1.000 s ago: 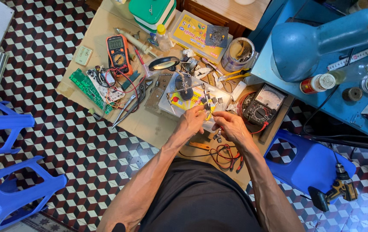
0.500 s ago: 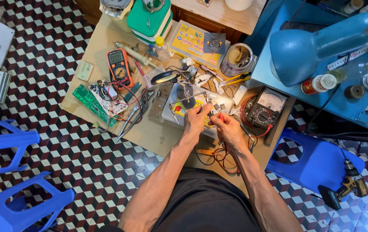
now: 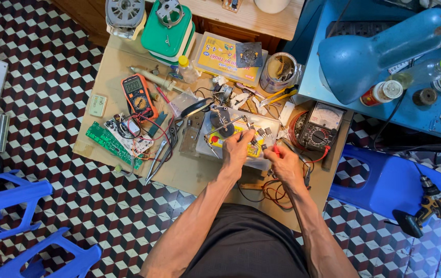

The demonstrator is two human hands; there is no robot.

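Note:
My left hand (image 3: pixel 237 150) rests over a yellow board (image 3: pixel 214 139) lying in a clear tray (image 3: pixel 203 149) on the low wooden table (image 3: pixel 189 172). Its fingertips pinch a small part that is too small to identify. Just to the right, my right hand (image 3: pixel 284 164) is closed around a thin red-handled tool (image 3: pixel 276 150) whose tip points toward the board. A small stand with clips (image 3: pixel 221 116) stands behind the tray. An analog meter (image 3: pixel 321 126) with red and black leads lies beside my right hand.
An orange digital multimeter (image 3: pixel 137 95), a green circuit board (image 3: pixel 109 143), pliers, a tin can (image 3: pixel 280 72), a yellow box (image 3: pixel 225 57) and a green case (image 3: pixel 168 33) crowd the table. A blue lamp (image 3: pixel 380 49) stands right. Blue stools (image 3: pixel 385 180) (image 3: pixel 9 198) and a cordless drill (image 3: pixel 430 208) are on the tiled floor.
The view has shifted, so the table sits lower in the frame. Both hands stay over the yellow board, and the right hand has drawn slightly back toward me.

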